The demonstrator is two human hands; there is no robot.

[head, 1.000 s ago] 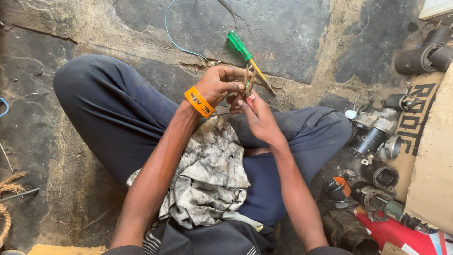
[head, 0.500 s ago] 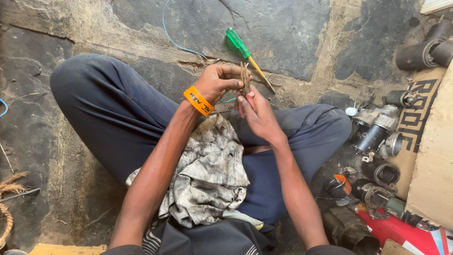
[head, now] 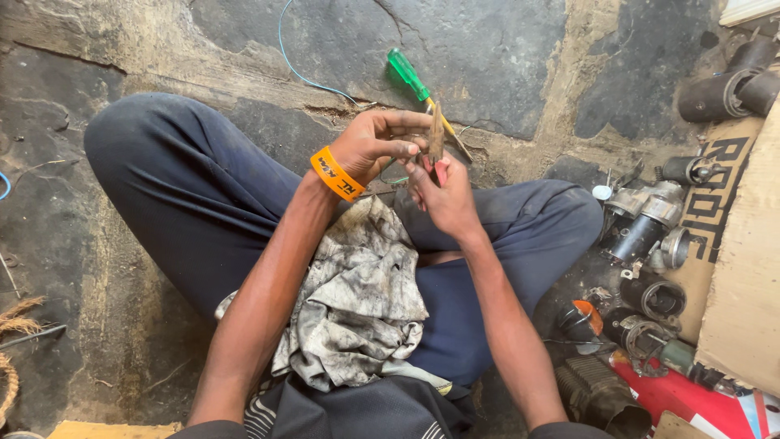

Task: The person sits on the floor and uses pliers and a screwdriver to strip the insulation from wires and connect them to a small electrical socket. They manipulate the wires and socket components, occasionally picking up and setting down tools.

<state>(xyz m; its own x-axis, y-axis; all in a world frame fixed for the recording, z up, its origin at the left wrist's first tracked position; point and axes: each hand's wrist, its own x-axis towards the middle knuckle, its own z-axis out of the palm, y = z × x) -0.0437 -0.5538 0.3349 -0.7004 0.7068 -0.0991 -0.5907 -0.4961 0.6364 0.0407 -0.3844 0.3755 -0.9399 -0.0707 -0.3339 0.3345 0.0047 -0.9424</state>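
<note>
While the person sits cross-legged on the ground, both hands are up in front of the knees. Under them is a rough stone floor (head: 504, 49), dark grey with sandy cracks and lots of dirt.

One left hand (head: 370, 146) and one right hand (head: 443, 195) work close together. They hold one small flat brown piece (head: 436, 134) that stands up between them. The left fingers are curled tight around its lower part. The right fingers pinch it from below. It is too small to tell what it is.

One orange wristband (head: 336, 174) sits on the left wrist. One dirty grey rag (head: 357, 301) lies in the lap, on the dark blue trousers (head: 187, 195).

One screwdriver (head: 422, 93) with a green handle lies on the floor just behind the hands. One thin blue wire (head: 296, 69) curls on the stone near it.

On the right side sits a heap of dark metal motor parts (head: 650, 236), too many to count well. One big sheet of brown cardboard (head: 747, 276) lies beside them. Some frayed rope (head: 12, 325) shows at the left edge.
</note>
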